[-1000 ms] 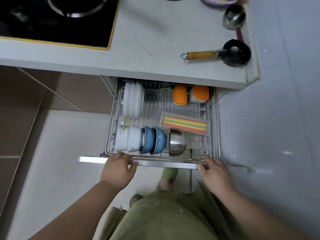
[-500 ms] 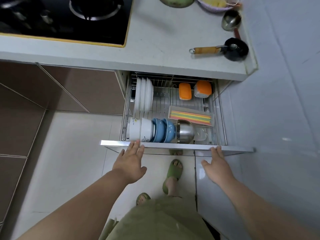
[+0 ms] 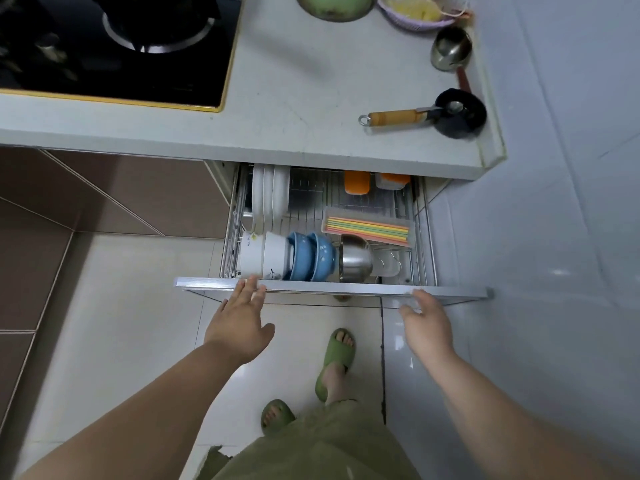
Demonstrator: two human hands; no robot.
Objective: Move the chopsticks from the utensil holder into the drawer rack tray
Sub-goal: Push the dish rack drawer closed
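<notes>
Coloured chopsticks lie flat in a clear tray at the right of the wire drawer rack. The drawer is partly out from under the counter. Its metal front bar spans the opening. My left hand has flat, spread fingers with the tips against the bar's left part. My right hand is open with its fingertips at the bar's right part. Neither hand holds anything. No utensil holder is in view.
In the rack stand white plates, white cups, blue bowls, a steel bowl and orange containers. On the counter lie a small black pan, a ladle and the hob. My sandalled feet stand below the drawer.
The drawer has slid further in under the counter. My hands went from gripping the front bar to flat open palms against it.
</notes>
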